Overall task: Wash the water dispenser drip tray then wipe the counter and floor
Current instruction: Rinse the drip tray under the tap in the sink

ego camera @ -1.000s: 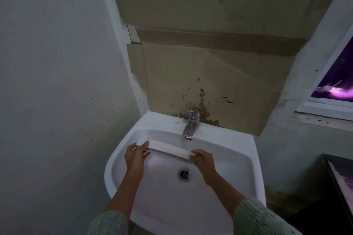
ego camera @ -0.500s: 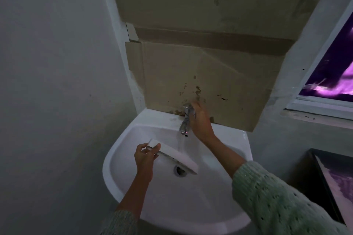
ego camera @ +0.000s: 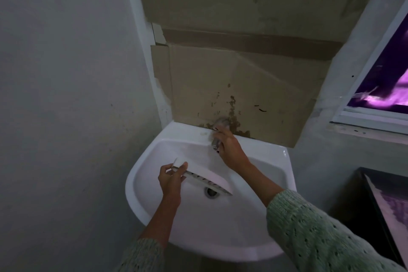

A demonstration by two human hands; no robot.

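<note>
The white slotted drip tray [ego camera: 206, 175] hangs tilted over the basin of the white wall sink [ego camera: 271, 247], above the drain [ego camera: 211, 192]. My left hand [ego camera: 171, 178] grips the tray's left end alone. My right hand [ego camera: 229, 149] is wrapped around the chrome tap [ego camera: 218, 126] at the back of the sink, hiding most of it. No water stream is visible under the spout.
Stained brown cardboard [ego camera: 242, 86] covers the wall behind the tap. A grey wall [ego camera: 66, 95] stands close on the left. A window frame [ego camera: 375, 117] sits at the upper right, and a dark-edged surface [ego camera: 379, 210] lies at the lower right.
My right hand left the tray's right end and went up to the tap. The tray, held only by my left hand, tilted down to the right. The water stream seen half a second ago is gone.
</note>
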